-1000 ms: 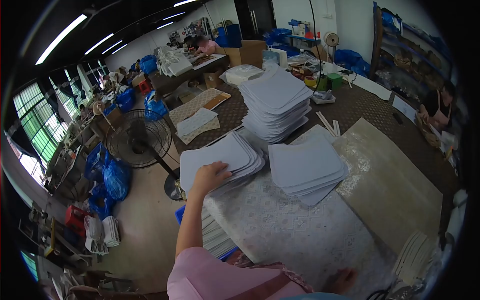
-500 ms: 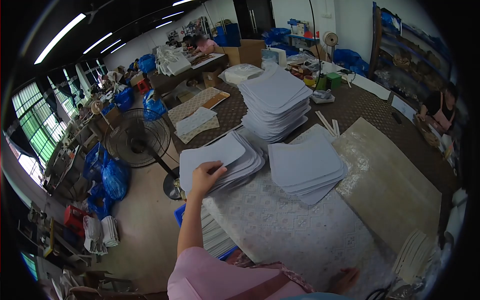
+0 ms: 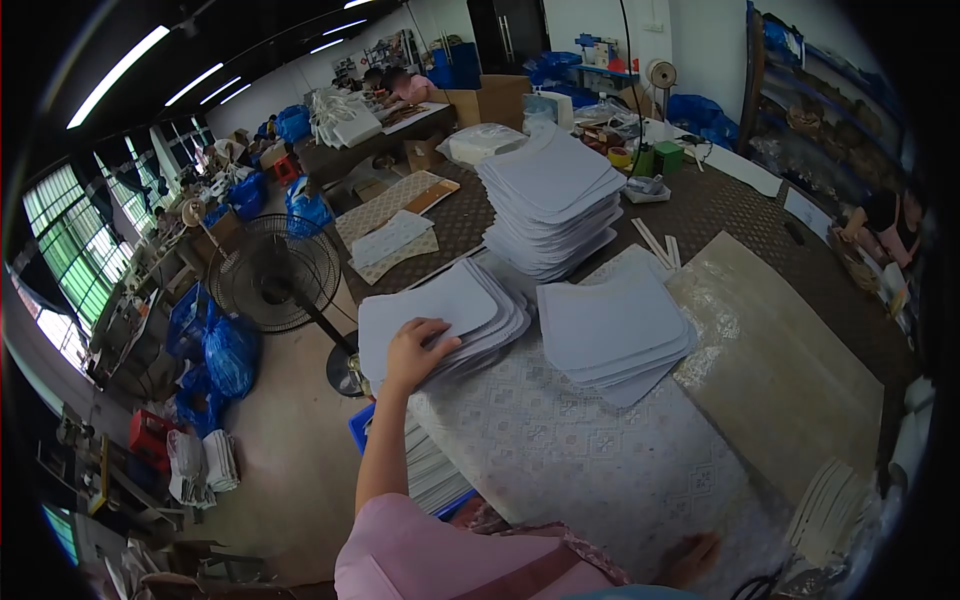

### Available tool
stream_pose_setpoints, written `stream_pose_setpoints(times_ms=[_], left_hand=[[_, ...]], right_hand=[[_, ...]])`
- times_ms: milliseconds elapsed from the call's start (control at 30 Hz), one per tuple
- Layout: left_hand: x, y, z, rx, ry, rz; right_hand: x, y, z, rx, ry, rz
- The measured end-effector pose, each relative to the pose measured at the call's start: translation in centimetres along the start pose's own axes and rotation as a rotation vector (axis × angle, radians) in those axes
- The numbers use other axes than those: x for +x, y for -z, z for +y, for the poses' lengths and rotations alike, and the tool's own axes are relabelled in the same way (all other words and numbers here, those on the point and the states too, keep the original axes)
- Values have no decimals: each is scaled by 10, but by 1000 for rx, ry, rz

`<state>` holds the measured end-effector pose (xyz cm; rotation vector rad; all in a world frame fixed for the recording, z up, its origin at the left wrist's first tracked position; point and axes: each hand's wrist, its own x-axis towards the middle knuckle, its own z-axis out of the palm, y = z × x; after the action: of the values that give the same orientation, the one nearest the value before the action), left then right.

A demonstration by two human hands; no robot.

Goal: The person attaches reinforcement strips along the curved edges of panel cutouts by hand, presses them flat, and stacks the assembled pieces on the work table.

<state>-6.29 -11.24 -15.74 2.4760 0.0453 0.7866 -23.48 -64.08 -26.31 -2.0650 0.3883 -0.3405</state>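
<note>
My left hand [image 3: 416,350] rests on the top sheet of a fanned stack of white sheets [image 3: 440,303], its fingers and thumb apart. To the right of it lies a lower stack of white sheets [image 3: 610,325] with rounded corners. Behind both stands a tall, uneven pile of white sheets [image 3: 550,190]. My right hand [image 3: 694,562] is low over the patterned table cover [image 3: 590,450], dim and blurred; its fingers are too unclear to read.
A glossy beige sheet [image 3: 780,350] covers the table's right part. A standing fan [image 3: 275,272] is left of the table. Below the left edge sits a blue crate [image 3: 362,425] of pale pieces. One person [image 3: 885,225] is at the far right; others work behind.
The fingers of my left hand have shifted slightly and lie flatter on the top sheet. The person at the right has leaned over. My right hand has barely moved.
</note>
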Motion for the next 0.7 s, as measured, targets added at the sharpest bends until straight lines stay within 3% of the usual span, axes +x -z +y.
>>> stream_pose_setpoints(times_ms=[700], left_hand=[[-1, -3, -2, 5, 6, -4]], right_hand=[[1, -2, -1, -3, 10, -16]])
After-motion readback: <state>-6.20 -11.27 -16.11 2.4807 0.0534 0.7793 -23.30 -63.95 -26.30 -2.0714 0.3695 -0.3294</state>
